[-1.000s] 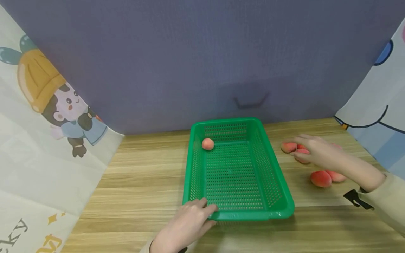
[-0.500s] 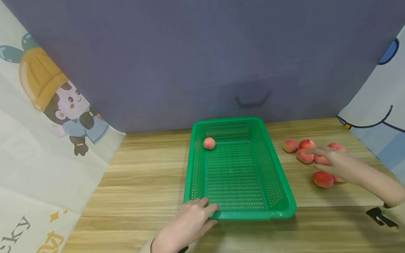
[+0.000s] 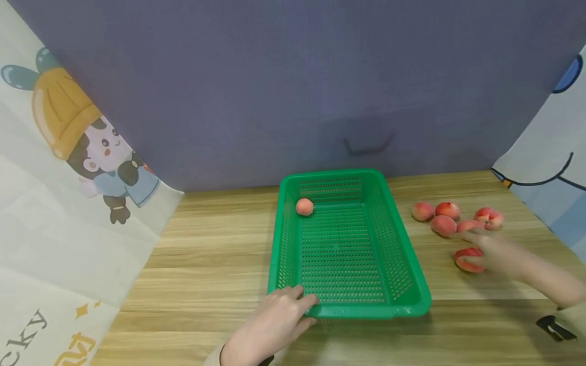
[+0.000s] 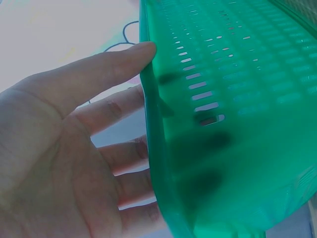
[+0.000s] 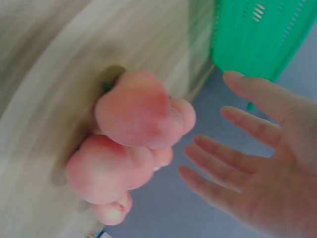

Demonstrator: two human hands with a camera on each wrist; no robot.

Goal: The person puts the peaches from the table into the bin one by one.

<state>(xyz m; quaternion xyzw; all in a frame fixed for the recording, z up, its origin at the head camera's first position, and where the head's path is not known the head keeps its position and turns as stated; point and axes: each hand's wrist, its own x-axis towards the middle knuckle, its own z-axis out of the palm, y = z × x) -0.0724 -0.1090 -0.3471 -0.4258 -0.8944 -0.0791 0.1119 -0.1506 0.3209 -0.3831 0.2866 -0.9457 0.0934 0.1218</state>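
A green perforated plastic basket [image 3: 352,311] stands in the middle of the wooden table, holding one peach [image 3: 304,207] near its far left corner. My left hand [image 3: 274,317] grips the near rim, thumb on one side and fingers on the other, as the left wrist view shows. To the basket's right lies a loose group of several pink-red peaches [image 3: 444,225]. Above them is my right hand [image 3: 501,254], fingers spread, partly covering the nearest peach [image 3: 468,256]. In the right wrist view that hand [image 5: 252,153] appears apart from the peaches [image 5: 131,109] with nothing in it.
A dark grey-blue panel [image 3: 256,101] rises behind the table [image 3: 206,264], close to the basket's far end. White cloths with cartoon prints flank both sides, one at the left [image 3: 46,213] and one at the right [image 3: 540,132].
My right hand has drawn back from the left peaches, rightward and nearer, uncovering several of them. The left hand stays on the basket rim, and the basket's single peach has stayed put.
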